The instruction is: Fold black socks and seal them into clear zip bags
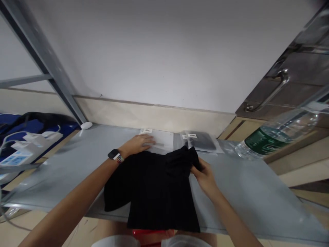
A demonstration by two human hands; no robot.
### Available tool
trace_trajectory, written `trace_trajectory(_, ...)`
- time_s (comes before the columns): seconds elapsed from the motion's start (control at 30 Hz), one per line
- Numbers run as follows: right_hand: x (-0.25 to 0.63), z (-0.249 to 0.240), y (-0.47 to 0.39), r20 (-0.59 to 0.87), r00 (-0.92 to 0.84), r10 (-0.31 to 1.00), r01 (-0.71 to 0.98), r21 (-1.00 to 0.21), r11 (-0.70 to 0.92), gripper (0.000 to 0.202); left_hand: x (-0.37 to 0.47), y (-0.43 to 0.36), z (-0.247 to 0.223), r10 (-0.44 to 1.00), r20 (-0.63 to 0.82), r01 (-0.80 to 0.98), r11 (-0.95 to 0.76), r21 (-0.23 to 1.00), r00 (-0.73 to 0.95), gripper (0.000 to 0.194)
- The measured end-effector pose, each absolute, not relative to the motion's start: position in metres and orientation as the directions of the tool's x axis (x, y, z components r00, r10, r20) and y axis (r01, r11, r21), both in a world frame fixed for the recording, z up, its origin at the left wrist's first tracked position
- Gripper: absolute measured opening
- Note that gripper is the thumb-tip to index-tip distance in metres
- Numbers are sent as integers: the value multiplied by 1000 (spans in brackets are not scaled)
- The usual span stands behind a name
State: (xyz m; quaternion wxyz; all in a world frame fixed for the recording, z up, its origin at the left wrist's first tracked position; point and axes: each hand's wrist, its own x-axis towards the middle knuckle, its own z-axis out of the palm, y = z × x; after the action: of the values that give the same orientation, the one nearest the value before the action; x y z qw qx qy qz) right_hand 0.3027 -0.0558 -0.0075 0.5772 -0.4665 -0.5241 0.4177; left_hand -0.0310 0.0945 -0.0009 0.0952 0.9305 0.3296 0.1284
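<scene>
A black T-shirt (pixel 156 192) lies spread on the grey table, its lower edge hanging near the front side. My left hand (pixel 138 144) rests at the shirt's upper left edge, fingers stretched out over a white flat package (pixel 164 140). On the other side, my right hand (pixel 204 173) pinches the bunched right sleeve, which is folded over onto the shirt. A dark watch with a striped band is on my left wrist.
Behind the shirt lies a clear plastic packet with dark contents (pixel 204 141). A green-labelled bottle (pixel 267 140) tilts at the right. White power strips (pixel 28 151) sit at the left, by a metal frame post (pixel 61 92). The table (pixel 246 192) meets the wall behind.
</scene>
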Motion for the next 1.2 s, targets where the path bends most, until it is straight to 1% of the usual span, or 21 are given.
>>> trace_trajectory(0.1, 301, -15, -55, 64, 123, 990, -75, -994, 74, 44, -36, 89, -2, 644, 201, 589, -761, 274, 738, 36)
trace_trajectory(0.2, 299, -17, -55, -47, 148, 988, -124, -992, -29, 48, -36, 79, -1, 688, 212, 648, -725, 232, 694, 35)
trace_trajectory(0.27, 298, -15, -56, -82, 151, 985, -163, -985, -57, 50, -36, 74, -1, 720, 217, 687, -694, 215, 659, 35)
trace_trajectory(0.4, 295, -10, -58, -139, 138, 981, -197, -974, -111, 50, -33, 72, -2, 775, 208, 731, -632, 257, 597, 36)
trace_trajectory(0.47, 294, -8, -60, -161, 139, 977, -213, -968, -129, 50, -29, 67, 4, 788, 214, 741, -615, 269, 577, 43)
trace_trajectory(0.53, 291, -4, -64, -169, 147, 975, -228, -965, -133, 51, -21, 52, 16, 780, 263, 718, -625, 306, 567, 50)
trace_trajectory(0.57, 290, -2, -67, -167, 150, 974, -231, -964, -130, 50, -16, 40, 23, 769, 298, 688, -639, 345, 565, 51)
trace_trajectory(0.63, 285, 2, -74, -159, 148, 976, -232, -965, -122, 50, -1, 9, 39, 796, 358, 643, -606, 468, 489, 47)
trace_trajectory(0.67, 282, 3, -79, -154, 143, 978, -234, -965, -118, 50, 8, -10, 46, 826, 364, 630, -563, 535, 430, 47)
trace_trajectory(0.73, 275, 3, -89, -155, 127, 980, -245, -962, -120, 52, 27, -46, 53, 864, 344, 600, -503, 622, 368, 53)
trace_trajectory(0.87, 262, -3, -109, -229, 170, 959, -346, -925, -159, 48, 57, -93, 44, 915, 286, 477, -394, 786, 285, 95)
trace_trajectory(0.9, 260, -4, -113, -255, 186, 949, -369, -913, -173, 47, 61, -98, 41, 922, 293, 442, -380, 812, 255, 100)
trace_trajectory(0.97, 257, -1, -119, -280, 172, 945, -394, -898, -194, 45, 63, -100, 35, 929, 310, 367, -365, 856, 201, 98)
trace_trajectory(1.03, 258, 8, -122, -255, 91, 963, -408, -892, -197, 43, 58, -99, 33, 941, 292, 264, -329, 907, 169, 86)
trace_trajectory(1.1, 260, 17, -124, -207, -5, 978, -429, -883, -189, 42, 49, -98, 33, 960, 232, 124, -253, 960, 156, 75)
trace_trajectory(1.13, 261, 21, -125, -191, -34, 981, -446, -875, -186, 41, 43, -98, 34, 970, 193, 50, -202, 978, 149, 72)
trace_trajectory(1.2, 264, 24, -127, -188, -46, 981, -486, -854, -187, 39, 32, -101, 33, 987, 112, -74, -104, 992, 115, 75)
